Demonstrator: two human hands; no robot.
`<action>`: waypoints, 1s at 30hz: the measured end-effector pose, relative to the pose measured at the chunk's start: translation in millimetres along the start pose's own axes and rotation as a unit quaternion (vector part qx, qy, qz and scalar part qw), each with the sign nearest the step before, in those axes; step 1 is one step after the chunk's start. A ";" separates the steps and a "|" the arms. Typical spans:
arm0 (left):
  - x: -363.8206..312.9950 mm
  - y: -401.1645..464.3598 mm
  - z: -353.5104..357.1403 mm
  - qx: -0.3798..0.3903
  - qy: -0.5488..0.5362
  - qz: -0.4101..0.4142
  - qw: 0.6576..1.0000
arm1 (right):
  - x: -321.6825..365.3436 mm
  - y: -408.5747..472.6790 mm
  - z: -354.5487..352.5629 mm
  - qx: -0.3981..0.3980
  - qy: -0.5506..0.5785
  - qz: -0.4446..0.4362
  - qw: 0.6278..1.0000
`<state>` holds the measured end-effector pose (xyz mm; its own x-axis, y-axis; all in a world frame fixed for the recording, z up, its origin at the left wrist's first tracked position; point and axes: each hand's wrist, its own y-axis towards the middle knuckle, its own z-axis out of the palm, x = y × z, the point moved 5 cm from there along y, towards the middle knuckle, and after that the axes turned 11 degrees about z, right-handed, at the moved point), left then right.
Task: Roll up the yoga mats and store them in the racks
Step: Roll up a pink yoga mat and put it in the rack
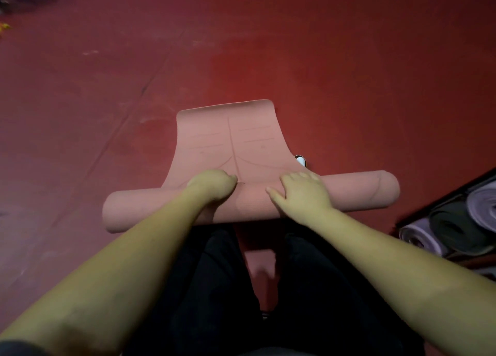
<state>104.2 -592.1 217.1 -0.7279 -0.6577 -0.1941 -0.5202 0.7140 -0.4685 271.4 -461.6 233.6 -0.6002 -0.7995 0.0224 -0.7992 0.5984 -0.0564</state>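
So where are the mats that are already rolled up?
In the head view, the rolled mats lie stacked in the dark rack at the right edge, just right of the pink yoga mat.

From my seat the pink yoga mat (230, 143) reads as matt, soft foam or rubber — smooth, with thin lines printed or pressed in. The red floor (335, 60) looks like smooth sheet vinyl, faintly sheened, scuffed and seamed. The rolled mats (456, 221) at right look foamy and matt — lilac and dark grey. Black trousers (214, 288): plain matt cloth.

No readable text anywhere
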 end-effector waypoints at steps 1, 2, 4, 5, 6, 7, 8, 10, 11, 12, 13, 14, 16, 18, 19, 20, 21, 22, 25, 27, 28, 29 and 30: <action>-0.3 3.3 0.3 0.007 -0.005 -0.002 1.000 | -0.1 2.1 1.4 -0.005 -0.004 0.005 1.000; -0.4 5.8 0.9 0.009 -0.011 -0.005 1.000 | -0.4 5.8 1.7 -0.005 -0.005 0.012 1.000; -1.1 5.8 -1.1 -0.007 -0.022 -0.013 1.000 | -0.8 15.3 2.0 -0.001 -0.005 0.023 1.000; -1.6 3.6 -3.4 -0.037 -0.018 -0.008 0.999 | -0.2 19.8 2.5 0.000 -0.003 0.023 1.000; -2.8 0.2 -5.9 -0.088 -0.002 0.004 0.996 | 0.3 24.0 3.5 0.005 0.001 0.025 1.000; -5.5 -5.2 -7.3 -0.151 0.029 0.022 0.988 | 0.2 28.0 4.1 0.012 0.009 0.030 0.999; -8.4 -13.5 -6.3 -0.198 0.062 0.035 0.978 | -0.2 31.1 3.5 0.019 0.019 0.037 0.999; -10.1 -27.1 6.3 -0.240 0.091 0.048 0.965 | -2.5 38.3 2.9 0.044 0.036 0.057 0.997; -9.1 -32.1 12.9 -0.248 0.099 0.054 0.962 | -2.5 41.8 1.6 0.058 0.038 0.062 0.996; -7.9 -35.2 17.7 -0.246 0.109 0.060 0.961 | -2.0 44.7 0.7 0.070 0.034 0.065 0.995; -5.6 -36.4 19.3 -0.239 0.114 0.066 0.962 | -0.5 46.9 -0.4 0.081 0.028 0.067 0.994; -3.8 -35.9 18.1 -0.230 0.114 0.068 0.964 | 0.6 49.4 -0.3 0.092 0.020 0.070 0.993; -2.8 -33.4 9.2 -0.212 0.112 0.066 0.969 | 3.2 53.2 -2.5 0.113 0.016 0.078 0.990; -4.5 -31.7 -0.3 -0.203 0.112 0.062 0.971 | 3.8 56.4 -5.2 0.128 0.014 0.074 0.989; -5.7 -32.7 -4.2 -0.197 0.113 0.058 0.972 | 3.4 57.2 -8.3 0.135 0.013 0.072 0.988; -7.3 -34.3 -7.0 -0.193 0.112 0.056 0.973 | 1.9 57.9 -10.5 0.142 0.014 0.066 0.988; -8.4 -37.0 -10.0 -0.190 0.105 0.055 0.975 | 1.4 57.2 -14.3 0.152 0.012 0.061 0.986; -9.9 -40.8 -12.7 -0.184 0.091 0.053 0.977 | 0.3 56.3 -16.0 0.169 0.009 0.058 0.984; -15.3 -49.8 -17.5 -0.126 0.020 0.041 0.991 | -3.1 50.6 -14.9 0.248 0.000 0.058 0.967; -20.9 -54.1 -16.2 -0.070 -0.012 0.027 0.997 | -6.0 43.9 -10.7 0.304 0.013 0.058 0.951; -24.1 -55.3 -14.2 -0.046 -0.019 0.022 0.998 | -7.8 40.5 -8.9 0.322 0.035 0.060 0.944; -26.2 -55.4 -10.5 -0.027 -0.023 0.019 0.999 | -9.0 36.0 -9.7 0.328 0.057 0.060 0.941; -27.8 -55.2 -6.4 -0.009 -0.028 0.015 0.999 | -11.2 33.5 -8.8 0.325 0.077 0.061 0.941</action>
<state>150.2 -611.7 253.9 -0.7174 -0.6476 -0.2570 -0.5064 0.7380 -0.4461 251.0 -432.1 240.3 -0.7234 -0.6804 0.1172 -0.5657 0.4868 -0.6656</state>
